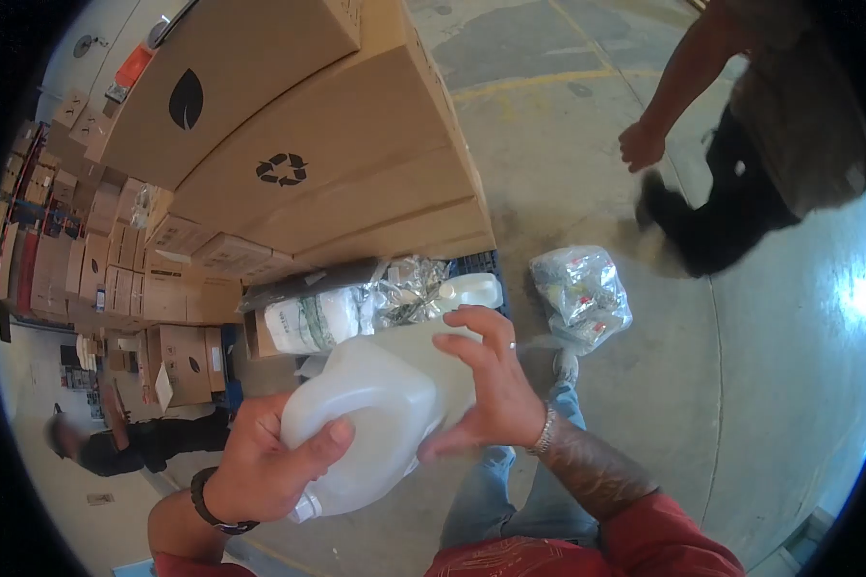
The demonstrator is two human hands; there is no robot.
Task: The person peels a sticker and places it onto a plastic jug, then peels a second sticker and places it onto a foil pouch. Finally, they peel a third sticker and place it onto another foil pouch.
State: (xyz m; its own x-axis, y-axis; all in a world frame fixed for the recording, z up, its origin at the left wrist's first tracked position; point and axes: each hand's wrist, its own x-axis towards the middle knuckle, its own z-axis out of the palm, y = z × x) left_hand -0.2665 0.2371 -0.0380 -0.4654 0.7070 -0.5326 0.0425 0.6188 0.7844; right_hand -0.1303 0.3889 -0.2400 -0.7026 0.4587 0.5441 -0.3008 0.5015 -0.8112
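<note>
A large translucent white plastic jug [370, 404] is tilted on its side in front of me, its cap [305, 508] toward the lower left. My left hand [284, 452] is closed around its handle, thumb across the front. My right hand [491, 394] spans the base end, with curved fingers above and the thumb below. Beyond the jug lie a white bag with green print [313, 322] and some crinkled silvery plastic wrap [409, 288]. Another white jug [476, 288] sits behind, partly hidden.
Big cardboard boxes [327, 163] rise at the upper left. A clear plastic bag of mixed items [582, 293] rests on the concrete floor. A person [741, 144] is at the upper right, another [144, 442] at the lower left. Stacked boxes [115, 260] fill the left side.
</note>
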